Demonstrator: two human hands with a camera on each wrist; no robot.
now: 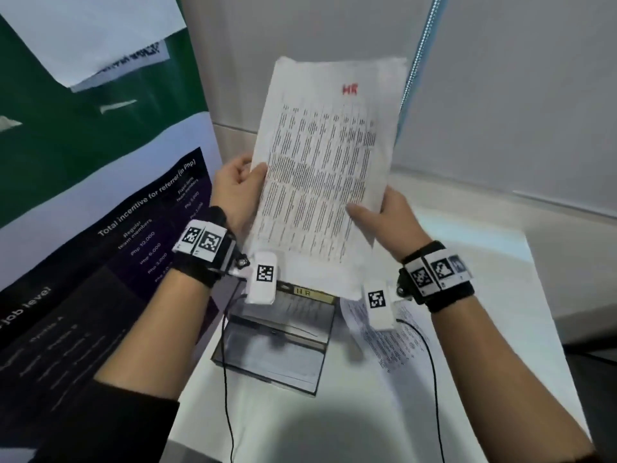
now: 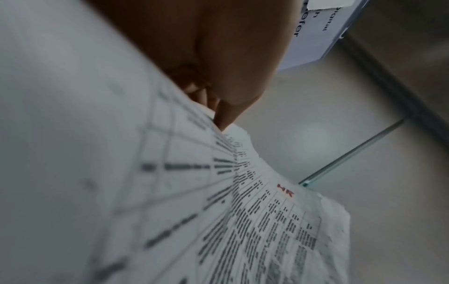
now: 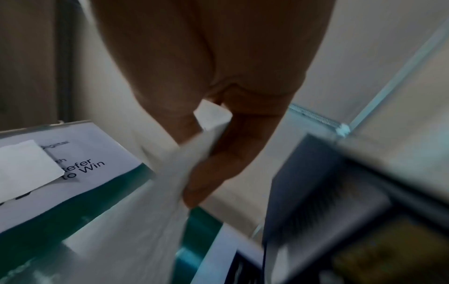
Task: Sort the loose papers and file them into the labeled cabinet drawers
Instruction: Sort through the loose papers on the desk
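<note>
I hold a printed sheet (image 1: 320,168) marked "HR" in red upright above the table, gripped at both side edges. My left hand (image 1: 240,182) pinches its left edge, thumb on the printed face. My right hand (image 1: 377,208) pinches the right edge, thumb on the front. The left wrist view shows the HR sheet (image 2: 243,221) running away from the left hand (image 2: 218,96). In the right wrist view, the right hand (image 3: 213,144) pinches the sheet's (image 3: 155,221) edge. Below stands a dark translucent drawer unit (image 1: 277,342) with a yellow "HR" label (image 1: 305,293); papers lie inside it.
More loose printed papers (image 1: 390,335) lie on the white table (image 1: 484,329) right of the drawer unit. A tall green and purple poster board (image 1: 100,162) stands at the left. Walls (image 1: 500,95) close off the back. Black cables (image 1: 227,379) hang from my wrists over the table.
</note>
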